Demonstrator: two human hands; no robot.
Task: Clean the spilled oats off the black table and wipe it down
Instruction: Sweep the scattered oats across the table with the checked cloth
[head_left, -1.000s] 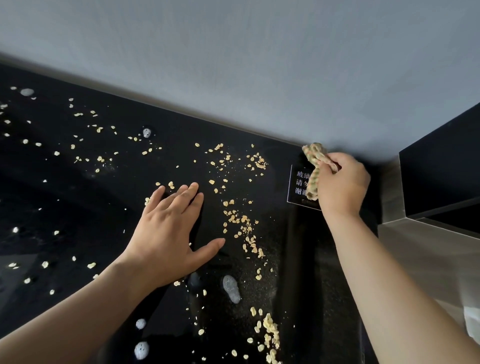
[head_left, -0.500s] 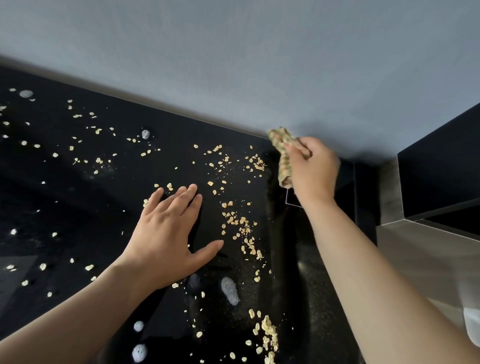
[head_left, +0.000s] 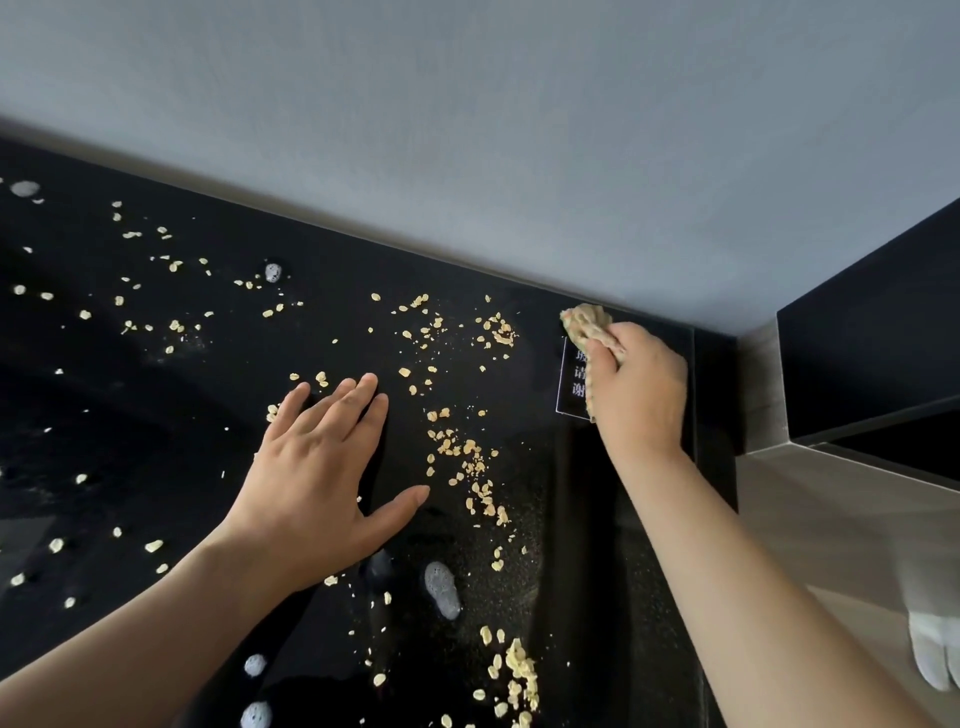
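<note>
Cloth (head_left: 587, 322) bunched at far edge

Right grip (head_left: 641, 389) is curling tightly round the tan cloth, over a white-lettered label (head_left: 571, 382). Left grip (head_left: 317, 467) is lying flat and empty on the black surface (head_left: 156, 415). Oats (head_left: 467, 457) are lying scattered between them.

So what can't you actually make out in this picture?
Head view only.
White-lettered label: right part hidden by the right hand and the cloth it grips.
Cloth: mostly buried in that hand.
White thing, lower right: cut off by the frame edge.
Table under the flat left hand: covered, so whatever lies there is unseen.
</note>
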